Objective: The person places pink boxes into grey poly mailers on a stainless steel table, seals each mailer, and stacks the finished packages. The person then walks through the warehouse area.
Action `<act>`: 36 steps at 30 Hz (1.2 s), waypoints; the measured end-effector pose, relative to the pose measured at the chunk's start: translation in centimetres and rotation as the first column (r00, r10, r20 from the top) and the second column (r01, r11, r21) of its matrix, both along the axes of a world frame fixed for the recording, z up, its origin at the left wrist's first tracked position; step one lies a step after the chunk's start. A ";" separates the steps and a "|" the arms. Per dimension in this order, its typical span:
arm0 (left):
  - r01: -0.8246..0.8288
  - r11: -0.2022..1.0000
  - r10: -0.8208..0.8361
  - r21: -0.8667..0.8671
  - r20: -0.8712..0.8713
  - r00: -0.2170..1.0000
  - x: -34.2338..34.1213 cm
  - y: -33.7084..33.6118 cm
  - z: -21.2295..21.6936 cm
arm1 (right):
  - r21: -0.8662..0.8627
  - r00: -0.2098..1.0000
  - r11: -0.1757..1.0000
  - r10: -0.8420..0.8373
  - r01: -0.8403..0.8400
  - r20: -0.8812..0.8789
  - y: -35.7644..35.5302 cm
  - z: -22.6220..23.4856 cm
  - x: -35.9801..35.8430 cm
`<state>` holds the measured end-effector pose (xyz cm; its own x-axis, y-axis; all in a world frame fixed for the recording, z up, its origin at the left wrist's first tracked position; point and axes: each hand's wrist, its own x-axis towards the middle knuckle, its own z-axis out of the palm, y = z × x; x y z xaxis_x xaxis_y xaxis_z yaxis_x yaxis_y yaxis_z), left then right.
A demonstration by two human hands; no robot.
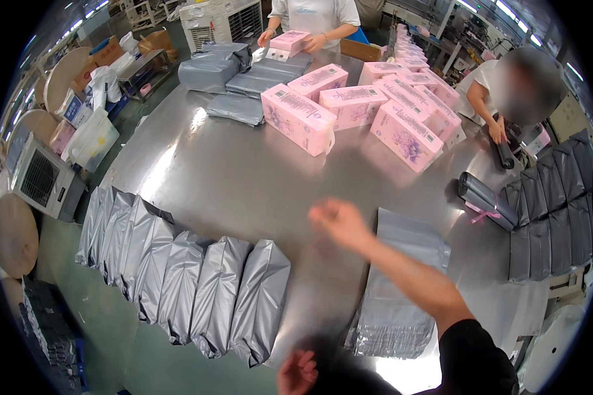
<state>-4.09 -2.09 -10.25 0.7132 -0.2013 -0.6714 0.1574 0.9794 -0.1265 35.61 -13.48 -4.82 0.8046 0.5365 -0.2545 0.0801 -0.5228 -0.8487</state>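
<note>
My right hand point(339, 224) is over the middle of the metal table point(197, 178), blurred by motion, with no object visible in it. Its forearm passes above a stack of flat grey plastic bags point(402, 296). Low in the view, my left hand point(298, 372) hangs close to the table's near edge, fingers loosely curled and nothing seen in them. Beyond my right hand lie several pink tissue packs point(300, 118) with printed flowers. A row of filled silver-grey bags point(260, 299) stands along the near left edge.
Across the table a person point(316, 16) handles a pink pack point(290, 43) beside grey bag stacks point(267, 79). At the right another person point(484, 92) holds a dark roll point(504, 155). Dark rolled bags point(484, 197) and dark filled bags point(553, 217) are at the right edge.
</note>
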 end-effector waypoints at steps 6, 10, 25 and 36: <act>0.248 0.944 -0.261 0.218 0.033 0.965 4.0 -2.0 2.1 | -0.274 0.572 0.910 0.050 0.311 0.818 0.5 1.0 22.5; 0.334 0.847 -0.384 0.413 0.042 0.922 4.7 -2.5 0.5 | -0.354 0.822 0.868 -0.100 0.347 0.560 4.2 0.6 23.7; 0.535 0.845 -0.385 -0.008 0.684 0.620 12.9 -6.3 2.2 | -0.198 0.803 0.980 0.100 0.023 0.588 -25.6 6.8 -23.4; 0.549 0.104 -0.995 0.829 0.086 0.059 0.7 -12.0 -2.0 | 0.575 0.824 0.684 -0.566 0.448 0.032 -29.2 -0.6 -43.1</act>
<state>-3.44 -14.04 -12.20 0.4908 -0.7294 -0.4765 0.6527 -0.0544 0.7556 -7.48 -42.70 -5.38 0.9917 0.0284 0.1258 0.1262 -0.0133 -0.9919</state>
